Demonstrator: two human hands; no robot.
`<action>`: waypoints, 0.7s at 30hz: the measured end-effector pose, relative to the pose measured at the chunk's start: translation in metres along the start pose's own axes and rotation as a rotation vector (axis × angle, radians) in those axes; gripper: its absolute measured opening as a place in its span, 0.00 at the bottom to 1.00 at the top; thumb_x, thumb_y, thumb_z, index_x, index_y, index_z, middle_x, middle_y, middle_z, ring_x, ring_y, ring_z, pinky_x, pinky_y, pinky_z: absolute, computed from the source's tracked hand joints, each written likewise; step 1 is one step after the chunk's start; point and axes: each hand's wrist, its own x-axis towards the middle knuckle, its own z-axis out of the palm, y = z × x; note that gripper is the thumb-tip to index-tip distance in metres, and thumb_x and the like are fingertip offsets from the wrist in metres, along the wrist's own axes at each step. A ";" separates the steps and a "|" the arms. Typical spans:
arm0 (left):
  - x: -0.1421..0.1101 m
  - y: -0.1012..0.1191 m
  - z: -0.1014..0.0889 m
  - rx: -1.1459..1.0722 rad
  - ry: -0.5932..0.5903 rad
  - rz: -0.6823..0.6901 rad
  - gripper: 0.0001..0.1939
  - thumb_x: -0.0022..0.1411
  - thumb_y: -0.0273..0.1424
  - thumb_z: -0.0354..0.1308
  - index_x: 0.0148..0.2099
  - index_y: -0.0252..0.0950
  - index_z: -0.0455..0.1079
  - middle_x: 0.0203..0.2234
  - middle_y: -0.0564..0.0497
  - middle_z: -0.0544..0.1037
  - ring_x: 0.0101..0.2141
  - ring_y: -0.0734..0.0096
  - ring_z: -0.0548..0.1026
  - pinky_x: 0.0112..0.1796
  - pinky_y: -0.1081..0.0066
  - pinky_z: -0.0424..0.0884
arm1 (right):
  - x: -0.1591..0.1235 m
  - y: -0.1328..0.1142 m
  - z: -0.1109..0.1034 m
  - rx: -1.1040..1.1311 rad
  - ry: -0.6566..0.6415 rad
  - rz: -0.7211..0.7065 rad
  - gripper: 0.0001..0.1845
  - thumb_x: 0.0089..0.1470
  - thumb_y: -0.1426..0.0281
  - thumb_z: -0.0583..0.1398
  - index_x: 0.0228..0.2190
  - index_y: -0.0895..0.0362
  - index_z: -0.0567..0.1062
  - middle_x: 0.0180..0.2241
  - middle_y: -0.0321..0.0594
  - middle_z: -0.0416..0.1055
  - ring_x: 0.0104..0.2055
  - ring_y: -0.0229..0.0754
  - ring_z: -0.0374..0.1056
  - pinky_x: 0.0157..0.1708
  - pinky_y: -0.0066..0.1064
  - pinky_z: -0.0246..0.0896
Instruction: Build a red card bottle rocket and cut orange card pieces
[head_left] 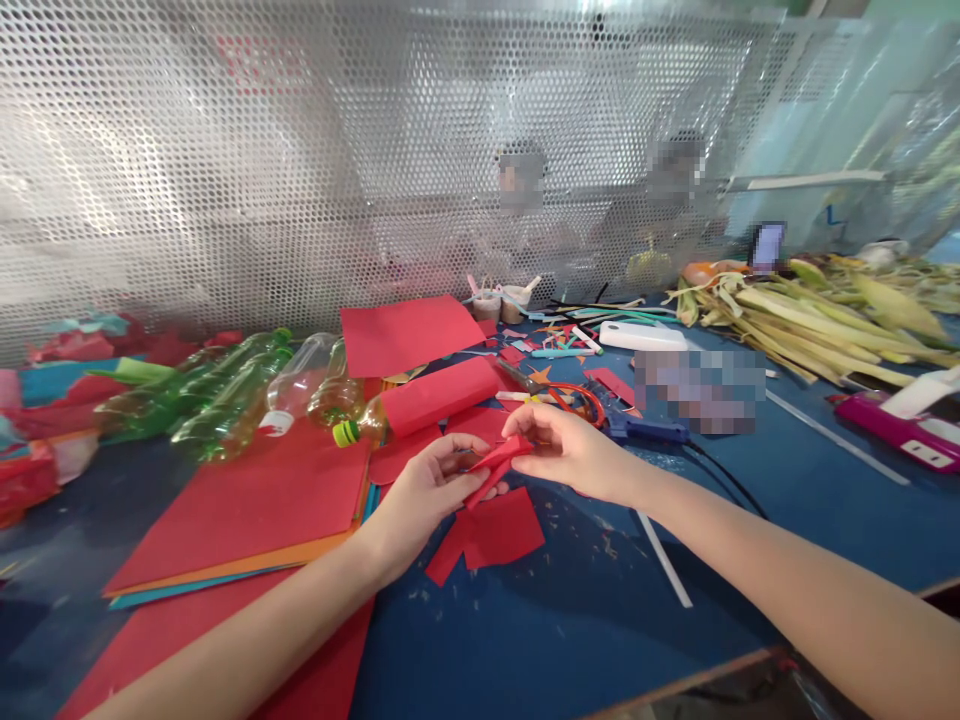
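i work at a blue table [600, 640], its top smooth and dull, sprinkled with pale crumbs nearer me than the wrapped bottle [442, 395]. behind that bottle hangs a silvery sheet [285, 150] punched with small round holes, with blurred people showing through it; far to the bottle's right is a pale green wall [847, 110].

the paper [496, 465] is just in front of the bottle and to its right, matte red, folded into a narrow, crisp-edged shape. my left hand [446, 478] has its fingers curled and nearly closed, pinching it; my right hand [559, 450] grips its upper end between bent fingertips.

nearer me than the bottle, below my hands, lie flat red pieces [504, 530], straight-cut. left of the bottle are 1 stack [255, 510] of red, orange and blue sheets, and glossy, ribbed green bottles [232, 395] on their sides. to its right are a blue glue gun [649, 430] with a black cord and, farther off, dry, stringy, yellowish husks [795, 310].
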 end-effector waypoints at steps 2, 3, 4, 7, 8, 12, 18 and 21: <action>0.001 -0.001 -0.001 0.094 -0.014 0.026 0.13 0.48 0.29 0.67 0.38 0.36 0.71 0.30 0.50 0.79 0.31 0.69 0.78 0.37 0.71 0.71 | 0.001 0.003 0.000 0.006 -0.002 0.001 0.09 0.49 0.70 0.61 0.33 0.55 0.66 0.35 0.38 0.65 0.38 0.40 0.66 0.41 0.34 0.65; 0.002 -0.001 -0.002 0.130 -0.014 0.044 0.13 0.47 0.28 0.67 0.37 0.36 0.71 0.30 0.50 0.79 0.32 0.69 0.77 0.37 0.72 0.71 | 0.002 0.004 0.000 0.004 -0.009 0.005 0.08 0.50 0.68 0.60 0.32 0.55 0.66 0.34 0.38 0.65 0.37 0.40 0.66 0.39 0.34 0.65; 0.002 -0.002 -0.002 0.153 -0.010 0.061 0.13 0.46 0.27 0.66 0.37 0.36 0.72 0.31 0.50 0.79 0.33 0.69 0.77 0.37 0.73 0.70 | 0.002 0.004 0.000 -0.001 -0.020 0.012 0.08 0.50 0.67 0.60 0.32 0.55 0.66 0.33 0.38 0.66 0.35 0.39 0.66 0.38 0.34 0.65; 0.002 -0.002 -0.004 0.159 0.011 0.092 0.12 0.47 0.27 0.65 0.37 0.37 0.71 0.32 0.52 0.77 0.34 0.70 0.76 0.38 0.72 0.70 | 0.003 0.003 -0.002 -0.038 -0.085 0.001 0.08 0.48 0.72 0.60 0.33 0.56 0.67 0.36 0.40 0.68 0.38 0.40 0.68 0.39 0.33 0.65; 0.002 -0.002 -0.005 0.145 0.026 0.096 0.11 0.49 0.28 0.64 0.37 0.37 0.69 0.33 0.52 0.76 0.32 0.70 0.76 0.38 0.72 0.70 | 0.003 0.002 -0.005 -0.075 -0.085 -0.015 0.09 0.48 0.75 0.58 0.34 0.56 0.67 0.37 0.40 0.69 0.40 0.40 0.68 0.39 0.33 0.65; 0.002 0.000 -0.007 0.044 0.155 0.121 0.09 0.53 0.31 0.60 0.37 0.39 0.64 0.30 0.56 0.73 0.28 0.73 0.76 0.36 0.71 0.70 | 0.005 0.001 -0.025 -0.659 0.211 -0.025 0.05 0.55 0.74 0.54 0.35 0.56 0.67 0.37 0.42 0.72 0.39 0.41 0.70 0.42 0.34 0.64; 0.004 0.000 -0.006 -0.019 0.214 0.134 0.09 0.54 0.30 0.57 0.37 0.40 0.61 0.26 0.59 0.69 0.26 0.76 0.74 0.34 0.72 0.69 | 0.014 0.015 -0.043 -1.139 0.329 0.108 0.10 0.49 0.67 0.63 0.25 0.57 0.68 0.27 0.49 0.71 0.37 0.57 0.67 0.42 0.48 0.58; 0.004 0.001 -0.006 -0.008 0.219 0.158 0.09 0.54 0.30 0.56 0.37 0.41 0.60 0.25 0.60 0.69 0.25 0.75 0.74 0.33 0.72 0.68 | 0.016 0.016 -0.037 -1.180 0.299 0.135 0.10 0.49 0.69 0.63 0.23 0.56 0.67 0.26 0.50 0.71 0.36 0.57 0.67 0.42 0.46 0.58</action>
